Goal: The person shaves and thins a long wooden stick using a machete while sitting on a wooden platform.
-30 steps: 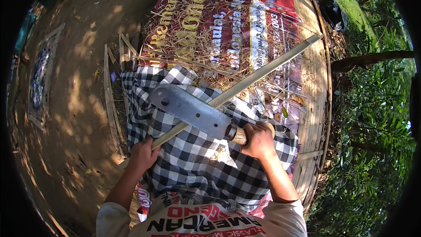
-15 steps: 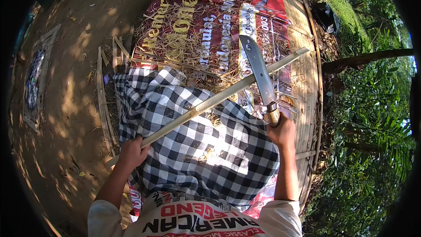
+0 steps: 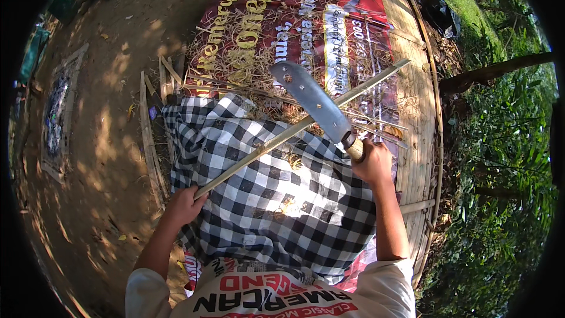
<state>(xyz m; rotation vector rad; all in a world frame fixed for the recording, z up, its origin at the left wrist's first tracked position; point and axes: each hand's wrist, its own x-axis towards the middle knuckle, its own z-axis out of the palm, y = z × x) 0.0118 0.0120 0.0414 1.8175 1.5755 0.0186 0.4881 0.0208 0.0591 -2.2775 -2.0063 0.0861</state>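
My left hand (image 3: 183,206) is closed around the near end of a long, pale bamboo strip (image 3: 254,155), which slants up and away to the right across my lap. A wooden handle sits in my closed right hand (image 3: 376,164); it belongs to a machete (image 3: 312,101) with a broad grey blade and small holes. The blade points up and to the left, crossing over the strip past its middle. From this view I cannot tell whether blade and strip touch. A black-and-white checked cloth (image 3: 235,191) covers my legs beneath both hands, with a few shavings on it.
Curly shavings lie over a dark red printed banner (image 3: 235,41) ahead of me, on a bamboo slat platform (image 3: 415,135). Loose bamboo strips (image 3: 148,141) stand at the left, beside bare earth (image 3: 106,147). Green plants (image 3: 506,188) grow beyond the platform's right edge.
The machete has swung leftward, its tip now lying further left and lower. My right hand has shifted slightly left and up. The left hand still grips the strip.
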